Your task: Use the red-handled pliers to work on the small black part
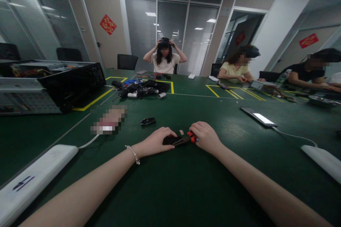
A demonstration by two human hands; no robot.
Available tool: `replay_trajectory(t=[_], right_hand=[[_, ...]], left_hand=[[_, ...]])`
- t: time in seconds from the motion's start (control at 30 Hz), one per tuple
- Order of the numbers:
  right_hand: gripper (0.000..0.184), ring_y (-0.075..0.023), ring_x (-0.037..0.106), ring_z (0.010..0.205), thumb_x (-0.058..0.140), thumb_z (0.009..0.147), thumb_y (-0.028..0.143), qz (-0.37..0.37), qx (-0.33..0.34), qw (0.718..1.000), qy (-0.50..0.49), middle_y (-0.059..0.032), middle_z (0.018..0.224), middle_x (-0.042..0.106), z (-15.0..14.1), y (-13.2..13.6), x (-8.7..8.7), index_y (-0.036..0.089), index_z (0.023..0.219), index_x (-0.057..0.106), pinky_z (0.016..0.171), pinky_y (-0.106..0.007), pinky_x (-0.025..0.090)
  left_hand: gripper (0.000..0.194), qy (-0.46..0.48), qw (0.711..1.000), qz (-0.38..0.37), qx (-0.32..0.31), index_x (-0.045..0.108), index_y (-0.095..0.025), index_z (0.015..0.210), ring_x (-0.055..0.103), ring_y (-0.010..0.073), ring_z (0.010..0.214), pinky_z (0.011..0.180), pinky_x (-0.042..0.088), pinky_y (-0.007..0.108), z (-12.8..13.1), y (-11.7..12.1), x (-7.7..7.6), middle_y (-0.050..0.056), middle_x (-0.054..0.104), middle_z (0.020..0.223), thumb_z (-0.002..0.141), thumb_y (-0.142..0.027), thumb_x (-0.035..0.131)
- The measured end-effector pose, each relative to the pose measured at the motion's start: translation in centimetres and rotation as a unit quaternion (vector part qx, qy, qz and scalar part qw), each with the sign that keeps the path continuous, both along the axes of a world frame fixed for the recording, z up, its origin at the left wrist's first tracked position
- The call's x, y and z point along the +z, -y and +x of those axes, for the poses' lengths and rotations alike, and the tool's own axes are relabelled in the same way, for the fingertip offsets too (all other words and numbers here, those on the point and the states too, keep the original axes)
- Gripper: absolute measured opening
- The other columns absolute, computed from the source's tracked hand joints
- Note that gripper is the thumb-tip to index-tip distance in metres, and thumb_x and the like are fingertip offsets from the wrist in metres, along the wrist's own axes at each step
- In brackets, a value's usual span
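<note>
My right hand (205,137) is closed around the red handles of a pair of pliers (183,140), whose dark jaws point left. In my left hand (157,142), thumb and fingers are wrapped round a black part (168,139) at the tip of the jaws. Its exact kind is hard to make out, and I cannot tell whether the jaws grip it. A small pale piece (181,132) lies on the green table (186,181) just beyond the pliers. Farther left rests a small black piece (148,121), apart from both hands.
An opened computer case (71,88) stands at the left. Tangled black cables (145,88) lie beyond my hands. White power banks (39,170) with cords flank my arms; a phone (258,117) lies at right. Three people sit across the table, one person (165,60) straight ahead.
</note>
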State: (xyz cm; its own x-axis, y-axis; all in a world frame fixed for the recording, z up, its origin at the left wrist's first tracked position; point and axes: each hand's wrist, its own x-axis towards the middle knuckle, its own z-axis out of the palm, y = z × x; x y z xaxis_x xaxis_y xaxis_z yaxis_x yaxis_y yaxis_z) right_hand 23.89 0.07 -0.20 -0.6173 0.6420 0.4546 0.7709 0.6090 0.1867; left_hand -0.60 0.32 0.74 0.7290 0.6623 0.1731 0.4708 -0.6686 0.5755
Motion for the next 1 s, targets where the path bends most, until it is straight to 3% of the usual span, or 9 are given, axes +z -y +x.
replay_trajectory(t=[0.23,0.47,1.0], right_hand=[[0.021,-0.0187,0.049,0.079,0.049,0.064,0.007,-0.007,-0.008,1.000,0.004,-0.0065,0.084,0.058,-0.07,0.16,0.19,0.016,0.081,0.055,0.072,-0.031,0.036],[0.020,-0.0176,0.047,0.077,0.050,0.064,0.007,-0.010,-0.017,1.000,0.008,-0.0055,0.083,0.057,-0.03,0.06,-0.01,0.016,0.081,0.055,0.070,-0.029,0.035],[0.018,-0.0177,0.049,0.078,0.051,0.065,0.009,-0.003,-0.022,1.000,0.009,-0.0052,0.083,0.058,-0.07,0.08,0.02,0.017,0.081,0.055,0.073,-0.030,0.034]], left_hand=[[0.033,-0.002,1.000,-0.008,0.003,0.051,-0.024,0.106,0.048,0.0193,0.097,0.083,0.038,0.035,-0.02,0.07,-0.01,0.002,0.052,0.104,0.075,-0.030,0.060],[0.048,0.026,0.998,-0.054,0.036,0.045,-0.024,0.114,0.051,0.0193,0.095,0.083,0.041,0.035,0.02,0.10,-0.34,0.004,0.051,0.106,0.071,-0.033,0.063],[0.032,0.012,0.999,-0.029,0.023,0.053,-0.021,0.101,0.049,0.0182,0.092,0.079,0.040,0.032,0.05,-0.10,-0.28,0.003,0.050,0.103,0.073,-0.033,0.061]])
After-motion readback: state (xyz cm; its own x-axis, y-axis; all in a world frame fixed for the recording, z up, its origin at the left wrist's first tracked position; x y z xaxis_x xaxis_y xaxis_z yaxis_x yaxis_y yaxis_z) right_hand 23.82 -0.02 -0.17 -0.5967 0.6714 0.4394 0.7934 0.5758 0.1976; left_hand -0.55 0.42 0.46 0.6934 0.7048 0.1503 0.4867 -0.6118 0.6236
